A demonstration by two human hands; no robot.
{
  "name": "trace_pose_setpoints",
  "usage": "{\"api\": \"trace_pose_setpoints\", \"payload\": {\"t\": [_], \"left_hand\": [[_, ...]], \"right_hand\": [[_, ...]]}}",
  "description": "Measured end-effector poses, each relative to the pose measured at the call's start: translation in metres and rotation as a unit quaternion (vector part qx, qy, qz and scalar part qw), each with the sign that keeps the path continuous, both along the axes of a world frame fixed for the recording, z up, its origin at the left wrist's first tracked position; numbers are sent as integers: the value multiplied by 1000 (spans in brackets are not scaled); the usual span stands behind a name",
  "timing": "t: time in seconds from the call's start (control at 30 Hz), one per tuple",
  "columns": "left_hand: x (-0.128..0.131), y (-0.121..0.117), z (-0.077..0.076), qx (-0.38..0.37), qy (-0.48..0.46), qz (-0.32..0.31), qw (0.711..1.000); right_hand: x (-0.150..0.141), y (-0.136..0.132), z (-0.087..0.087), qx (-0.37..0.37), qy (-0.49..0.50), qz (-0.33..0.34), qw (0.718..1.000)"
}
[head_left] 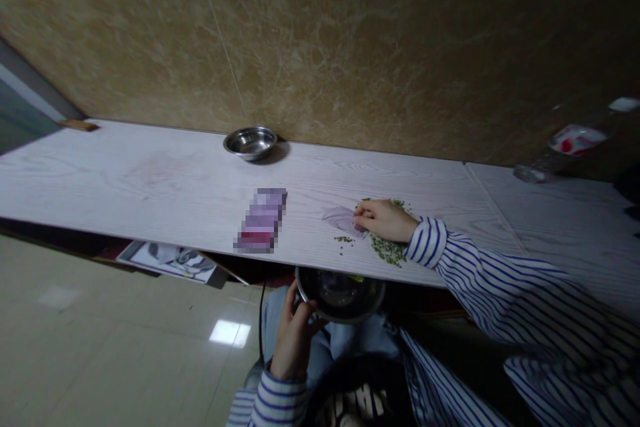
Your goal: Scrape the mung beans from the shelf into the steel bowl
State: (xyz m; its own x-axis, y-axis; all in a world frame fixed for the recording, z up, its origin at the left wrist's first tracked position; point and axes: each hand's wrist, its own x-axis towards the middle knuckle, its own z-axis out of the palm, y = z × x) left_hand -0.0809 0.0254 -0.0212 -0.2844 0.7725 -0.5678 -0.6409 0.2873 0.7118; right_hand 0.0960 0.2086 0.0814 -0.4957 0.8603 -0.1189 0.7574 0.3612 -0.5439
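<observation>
My left hand point(293, 337) grips the rim of a steel bowl point(340, 293) held just below the front edge of the pale wooden table point(150, 193). My right hand point(383, 220) lies on the table with its fingers curled, resting on a heap of small green beans point(387, 250). Its fingertips touch a thin, clear plastic bag point(340, 219). A few loose beans point(344, 240) lie scattered towards the table's edge, above the bowl.
A second, empty steel bowl point(250, 142) stands at the back by the brown wall. A blurred purple flat object point(261, 220) lies left of the beans. A plastic bottle point(565, 150) lies at the far right. A wooden piece point(77, 125) sits at the far left.
</observation>
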Motion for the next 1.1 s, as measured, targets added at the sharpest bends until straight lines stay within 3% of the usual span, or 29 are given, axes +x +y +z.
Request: {"api": "trace_pose_setpoints", "payload": {"t": [0.27, 0.5, 0.77, 1.1], "left_hand": [[4, -1, 4, -4, -2, 11, 1000], [4, -4, 4, 5, -11, -1, 1000], [2, -5, 2, 2, 2, 6, 1000], [1, -6, 3, 2, -2, 12, 1000]], "right_hand": [[-1, -17, -6, -24, 30, 7, 999], [2, -12, -8, -5, 46, -22, 999], [-7, -11, -4, -19, 26, 48, 998], [-2, -18, -3, -57, 32, 79, 995]]}}
